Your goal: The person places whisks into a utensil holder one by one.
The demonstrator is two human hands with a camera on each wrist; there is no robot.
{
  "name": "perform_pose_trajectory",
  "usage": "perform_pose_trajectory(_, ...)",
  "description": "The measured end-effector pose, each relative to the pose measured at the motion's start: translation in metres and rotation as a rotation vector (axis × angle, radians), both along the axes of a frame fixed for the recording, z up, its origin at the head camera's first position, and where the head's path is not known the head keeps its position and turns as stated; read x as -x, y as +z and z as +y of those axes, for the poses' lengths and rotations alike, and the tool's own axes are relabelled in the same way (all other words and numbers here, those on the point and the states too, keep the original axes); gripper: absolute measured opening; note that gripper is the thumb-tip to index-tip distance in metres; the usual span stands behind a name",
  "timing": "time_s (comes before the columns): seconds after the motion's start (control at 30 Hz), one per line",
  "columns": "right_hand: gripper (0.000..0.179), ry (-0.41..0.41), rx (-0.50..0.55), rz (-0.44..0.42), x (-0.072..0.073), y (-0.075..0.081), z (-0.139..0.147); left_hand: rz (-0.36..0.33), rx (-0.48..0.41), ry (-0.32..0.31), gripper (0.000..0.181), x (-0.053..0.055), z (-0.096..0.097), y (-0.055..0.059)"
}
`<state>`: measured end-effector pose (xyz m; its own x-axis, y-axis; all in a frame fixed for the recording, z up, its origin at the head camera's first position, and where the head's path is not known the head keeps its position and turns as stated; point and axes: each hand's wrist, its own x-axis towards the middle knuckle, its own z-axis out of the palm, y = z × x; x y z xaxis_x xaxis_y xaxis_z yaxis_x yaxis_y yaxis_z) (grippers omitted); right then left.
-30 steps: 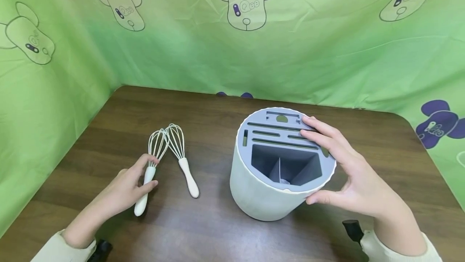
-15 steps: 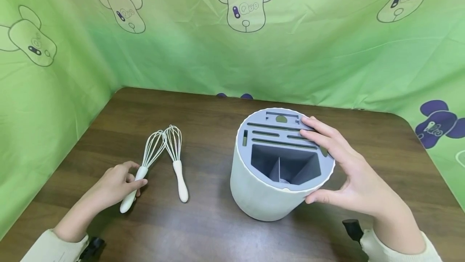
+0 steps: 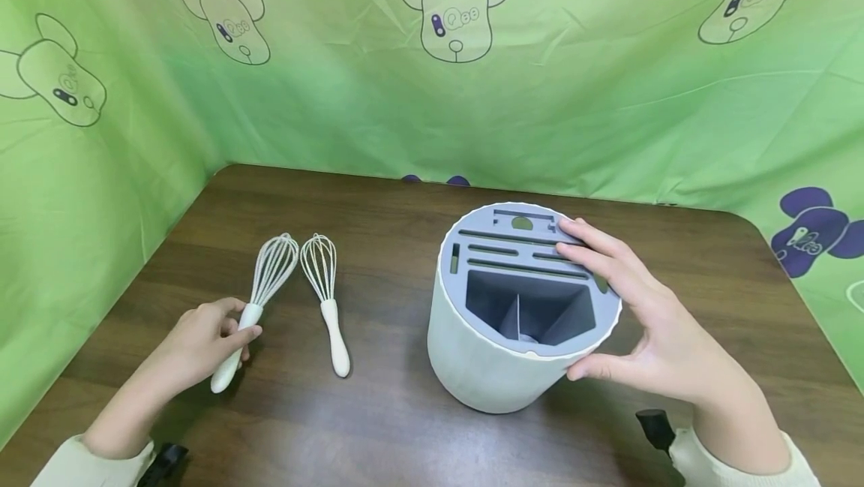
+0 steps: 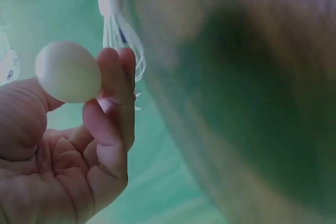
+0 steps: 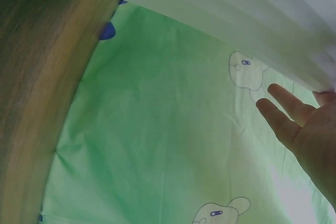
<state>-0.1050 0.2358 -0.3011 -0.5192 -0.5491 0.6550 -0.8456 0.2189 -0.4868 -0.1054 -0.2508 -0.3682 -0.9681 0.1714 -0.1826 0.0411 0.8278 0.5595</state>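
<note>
My left hand (image 3: 202, 344) holds a pale whisk (image 3: 232, 356) by its handle, thumb on one side and fingers on the other. In the left wrist view the rounded handle end (image 4: 68, 72) shows between thumb and fingers, wires pointing away. A second, smaller whisk (image 3: 335, 337) lies on the table just right of it. My right hand (image 3: 648, 322) rests against the right side of a round utensil holder (image 3: 466, 356). Two fingers lie on its grey slotted top and the thumb touches the near rim. In the right wrist view two other fingers (image 5: 283, 121) stretch out straight below the holder's wall.
The holder's top has narrow slots and one large divided opening (image 3: 529, 311). Beneath everything is a dark wooden table (image 3: 378, 232). A green printed curtain (image 3: 337, 97) hangs along its back and left edges.
My left hand has taken hold of the whisk and drawn it left, so its wires have come apart from the other whisk's. The smaller whisk has shifted slightly left. The right hand has stayed put.
</note>
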Motion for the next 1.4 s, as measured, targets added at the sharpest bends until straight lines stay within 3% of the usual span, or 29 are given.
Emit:
perform_pose_trajectory(0.27,0.096,-0.008,-0.007,0.011,-0.001,0.001,0.001,0.085,0.031,0.020,0.035,0.001,-0.002,0.018)
perform_pose_trajectory(0.93,0.097,-0.019,-0.027,-0.005,-0.002,0.002,0.000,0.307,-0.123,-0.002,0.031,0.009,0.026,0.036)
perform_pose_trajectory(1.4,0.096,-0.022,-0.028,0.013,-0.001,0.001,0.000,0.353,-0.236,-0.011,0.028,0.012,0.052,0.050)
